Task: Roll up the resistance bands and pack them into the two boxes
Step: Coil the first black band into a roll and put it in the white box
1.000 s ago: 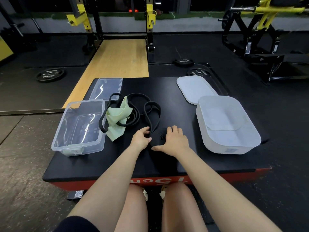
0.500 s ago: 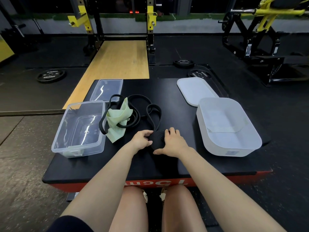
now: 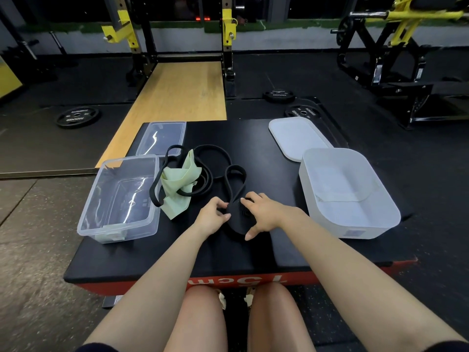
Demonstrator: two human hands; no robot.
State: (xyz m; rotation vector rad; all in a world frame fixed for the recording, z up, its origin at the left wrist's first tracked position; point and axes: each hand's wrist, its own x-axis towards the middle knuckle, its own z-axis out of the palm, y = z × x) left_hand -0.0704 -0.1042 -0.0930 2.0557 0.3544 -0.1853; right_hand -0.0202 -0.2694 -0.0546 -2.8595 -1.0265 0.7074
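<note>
view: one, head-worn | faces: forward and down, across knees (image 3: 203, 313) onto black platform (image 3: 253, 138) | range: close, arm's reach | far field: gym floor, rack (image 3: 228, 34)

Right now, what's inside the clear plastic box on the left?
No band is inside the clear plastic box; through its walls only glare and a small label on the bottom show. The near corner is too blurred to tell.

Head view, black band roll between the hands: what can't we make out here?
- Rolled black rubber band, head view: its coil count is unreadable, black on the black platform top, partly covered by the left hand and right hand.
- Tangled black bands: how many there are is unclear, as the loops overlap under the pale green flat band.
- White plastic box: label too small to read.
</note>
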